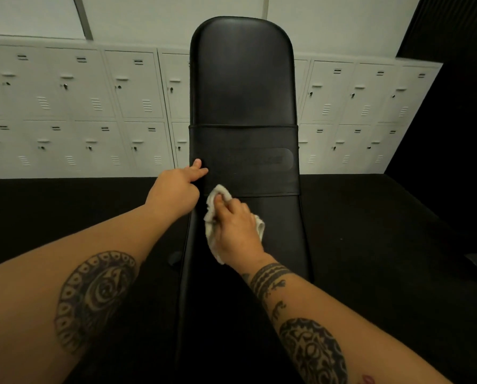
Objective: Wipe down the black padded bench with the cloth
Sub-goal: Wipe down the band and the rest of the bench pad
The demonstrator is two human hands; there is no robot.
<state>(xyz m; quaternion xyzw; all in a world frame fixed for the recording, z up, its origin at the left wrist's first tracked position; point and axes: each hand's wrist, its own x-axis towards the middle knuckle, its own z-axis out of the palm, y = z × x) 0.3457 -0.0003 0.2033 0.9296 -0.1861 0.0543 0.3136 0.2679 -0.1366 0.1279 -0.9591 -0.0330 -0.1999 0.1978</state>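
Clamped around a bunched white cloth [213, 217], right hand [238, 231] with fingers curled over the wad and pressing it flat onto the bench [242, 79], on the glossy padding just below a matte black band [248, 162] wrapped across the backrest. Spilling out on both sides of the grip: one fold ahead of the fingertips toward the band's lower edge, another trailing back past the wrist. Just left of the grip and slightly ahead, left hand [176, 189] closed on the bench's left edge, thumb lying on the band, fingers wrapped out of sight round the side; apparently steadying the pad, holding nothing else. Ahead of the grip, beyond the band, long upper pad rising to a rounded top, sheen even and no obvious wipe marks, so likely not yet covered; cannot tell for certain. Behind the grip, narrower pad running back between the two forearms. Further out on both sides, rows of pale grey lockers [93, 106] along the wall and dark floor [370, 245].

To do this stroke well: keep the palm flat and the pressure even, sweep across the full width from the left edge to the right in overlapping passes, work the seam under the band where grime would probably collect, and refold to a clean face before moving up. Keep the bracing hand clear of the wiped path.
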